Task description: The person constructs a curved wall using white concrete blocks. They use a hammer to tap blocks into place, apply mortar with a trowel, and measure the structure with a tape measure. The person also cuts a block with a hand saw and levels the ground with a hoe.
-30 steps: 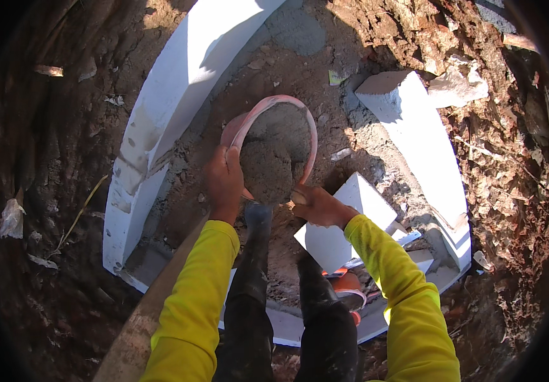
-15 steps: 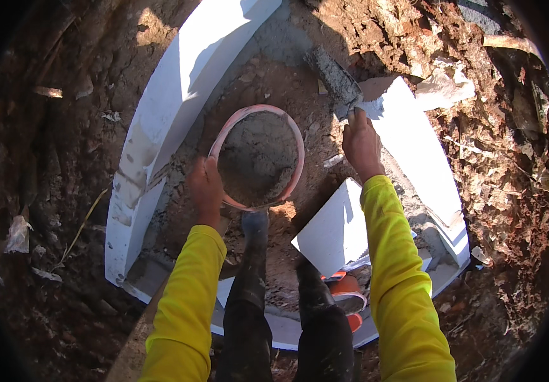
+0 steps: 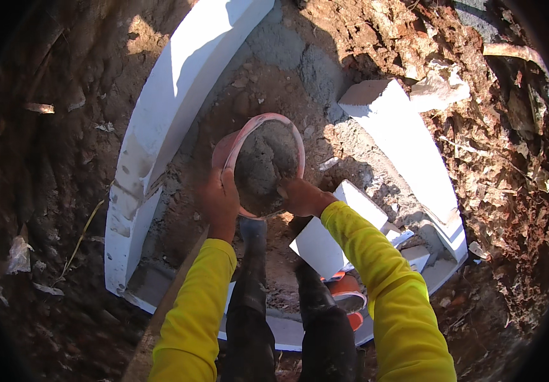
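An orange-rimmed bucket [image 3: 225,148] of wet grey mortar [image 3: 263,153] is tilted toward the right in front of my legs. My left hand [image 3: 219,202] is closed on its near left rim. At the near right of the bucket, my right hand [image 3: 301,196] is closed around a trowel, its fingers just inside the rim. The trowel's blade cannot be told apart from the mortar. A long white block wall [image 3: 153,121] stands left of the bucket, and another white block [image 3: 408,140] lies to the right, with grey mortar [image 3: 321,73] between their far ends.
A loose white block [image 3: 325,245] leans near my right forearm, beside an orange container [image 3: 347,290] at my foot. A wooden plank [image 3: 153,331] lies under my left forearm. Rough brown earth [image 3: 504,223] banks up around the blocks, with a crumpled pale sheet [image 3: 440,89] at the far right.
My right hand has come back from the right block's far end, bringing the trowel into the bucket. The bucket has tipped toward the right under my left hand.
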The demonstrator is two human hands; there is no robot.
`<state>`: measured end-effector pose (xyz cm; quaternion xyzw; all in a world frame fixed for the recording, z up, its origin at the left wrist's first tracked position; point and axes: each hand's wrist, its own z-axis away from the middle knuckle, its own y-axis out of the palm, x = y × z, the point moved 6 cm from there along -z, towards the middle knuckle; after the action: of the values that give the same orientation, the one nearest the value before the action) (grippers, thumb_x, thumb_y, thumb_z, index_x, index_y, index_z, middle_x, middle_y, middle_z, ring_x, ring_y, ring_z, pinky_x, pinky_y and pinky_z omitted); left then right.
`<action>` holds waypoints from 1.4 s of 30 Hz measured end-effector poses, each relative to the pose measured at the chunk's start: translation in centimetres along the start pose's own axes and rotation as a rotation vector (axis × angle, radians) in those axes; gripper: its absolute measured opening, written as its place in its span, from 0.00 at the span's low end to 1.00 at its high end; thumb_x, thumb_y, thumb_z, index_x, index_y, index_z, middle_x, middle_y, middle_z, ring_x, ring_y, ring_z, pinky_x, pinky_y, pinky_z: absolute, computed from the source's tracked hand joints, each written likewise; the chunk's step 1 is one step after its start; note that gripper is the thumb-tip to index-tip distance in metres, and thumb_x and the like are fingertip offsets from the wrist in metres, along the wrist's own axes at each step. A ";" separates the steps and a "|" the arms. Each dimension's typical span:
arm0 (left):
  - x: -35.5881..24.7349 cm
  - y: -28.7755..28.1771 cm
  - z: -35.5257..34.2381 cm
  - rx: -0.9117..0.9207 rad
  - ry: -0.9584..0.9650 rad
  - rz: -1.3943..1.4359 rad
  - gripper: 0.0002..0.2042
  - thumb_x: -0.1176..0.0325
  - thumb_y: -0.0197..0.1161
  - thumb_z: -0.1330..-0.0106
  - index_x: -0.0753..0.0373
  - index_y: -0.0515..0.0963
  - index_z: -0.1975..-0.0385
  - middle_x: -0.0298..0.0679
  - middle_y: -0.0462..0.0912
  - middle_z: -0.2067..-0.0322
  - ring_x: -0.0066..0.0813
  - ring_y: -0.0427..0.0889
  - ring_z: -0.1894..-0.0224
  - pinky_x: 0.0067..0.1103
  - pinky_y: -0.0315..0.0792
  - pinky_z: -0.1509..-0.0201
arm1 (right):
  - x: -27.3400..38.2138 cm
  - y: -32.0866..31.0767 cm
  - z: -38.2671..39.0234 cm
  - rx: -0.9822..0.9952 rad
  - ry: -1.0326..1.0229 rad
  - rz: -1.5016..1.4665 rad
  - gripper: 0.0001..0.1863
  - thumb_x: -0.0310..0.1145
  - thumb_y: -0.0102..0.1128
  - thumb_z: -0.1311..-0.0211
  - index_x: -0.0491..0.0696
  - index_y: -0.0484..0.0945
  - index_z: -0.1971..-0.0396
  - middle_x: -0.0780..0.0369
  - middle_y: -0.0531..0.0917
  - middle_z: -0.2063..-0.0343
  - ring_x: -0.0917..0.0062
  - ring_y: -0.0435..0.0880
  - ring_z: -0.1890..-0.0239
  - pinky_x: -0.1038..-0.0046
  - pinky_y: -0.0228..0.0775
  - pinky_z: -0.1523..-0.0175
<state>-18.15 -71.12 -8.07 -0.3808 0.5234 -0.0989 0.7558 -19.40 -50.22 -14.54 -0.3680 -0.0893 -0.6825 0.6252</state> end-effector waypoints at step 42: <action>2.0 -0.2 -0.9 0.025 -0.091 0.051 0.15 0.61 0.53 0.30 0.67 0.77 0.70 0.52 0.74 0.81 0.51 0.75 0.79 0.36 0.68 0.71 | 0.6 2.9 2.8 -0.187 -0.209 -0.327 0.24 0.27 0.60 0.45 0.41 0.70 0.46 0.58 0.82 0.73 0.67 0.85 0.70 0.66 0.76 0.65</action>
<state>-17.98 -72.76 -9.56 -0.3623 0.4966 -0.0686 0.7858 -15.61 -49.61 -13.18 -0.4737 -0.1485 -0.7384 0.4565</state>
